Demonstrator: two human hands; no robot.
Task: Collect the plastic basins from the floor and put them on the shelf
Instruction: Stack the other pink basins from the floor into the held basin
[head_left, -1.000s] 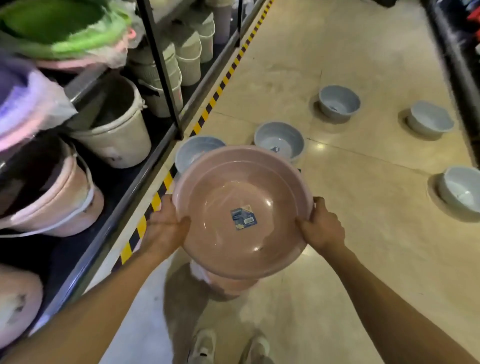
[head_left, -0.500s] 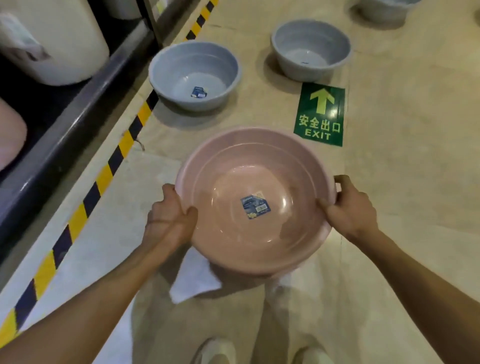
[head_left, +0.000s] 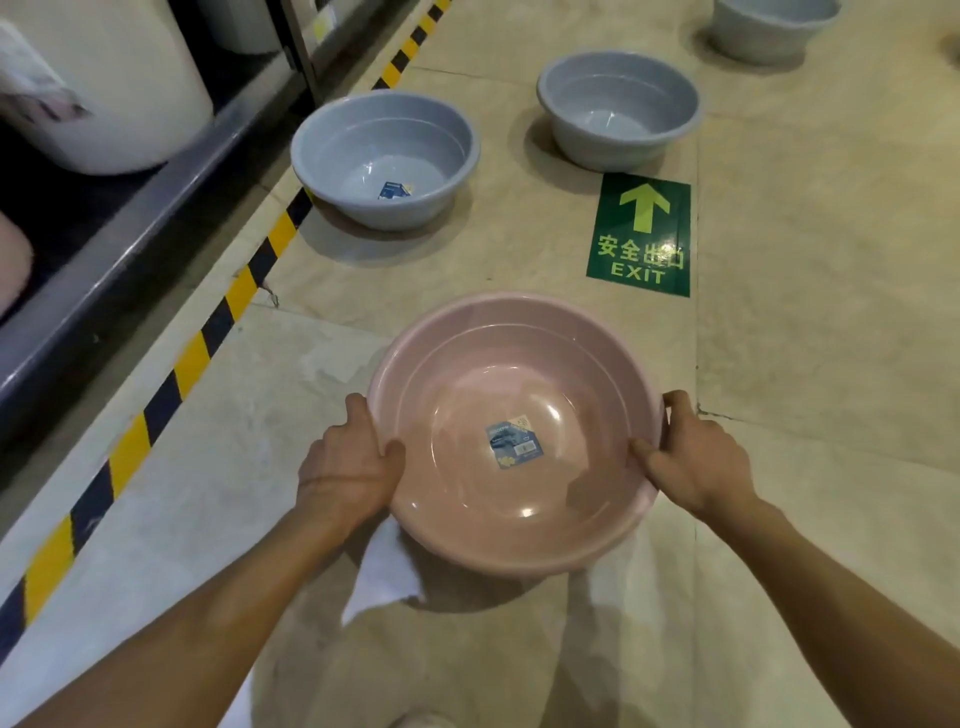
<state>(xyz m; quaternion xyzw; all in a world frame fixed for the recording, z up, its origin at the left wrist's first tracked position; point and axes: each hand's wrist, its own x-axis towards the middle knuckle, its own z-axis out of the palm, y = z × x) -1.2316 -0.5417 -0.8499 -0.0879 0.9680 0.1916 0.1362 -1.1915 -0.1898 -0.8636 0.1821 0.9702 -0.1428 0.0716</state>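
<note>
I hold a pink plastic basin (head_left: 519, 488) by its rim, low over the floor, with a blue label stuck inside its bottom. My left hand (head_left: 348, 462) grips the left rim and my right hand (head_left: 691, 457) grips the right rim. Ahead on the floor stand a grey-blue basin (head_left: 384, 156) with a label inside, a second grey-blue basin (head_left: 618, 109) to its right, and part of a third (head_left: 769, 26) at the top edge. The dark shelf (head_left: 104, 260) runs along the left side.
A yellow-and-black hazard stripe (head_left: 208, 338) runs on the floor beside the shelf edge. A green EXIT floor sticker (head_left: 641, 234) lies right of centre. A large white bucket (head_left: 104, 88) stands on the bottom shelf. A shoe tip (head_left: 421, 719) shows at the bottom.
The view has dropped from the shelves to the floor and the pink basin has come down low with both hands still on it. The pink basin stack beneath it is no longer seen.
</note>
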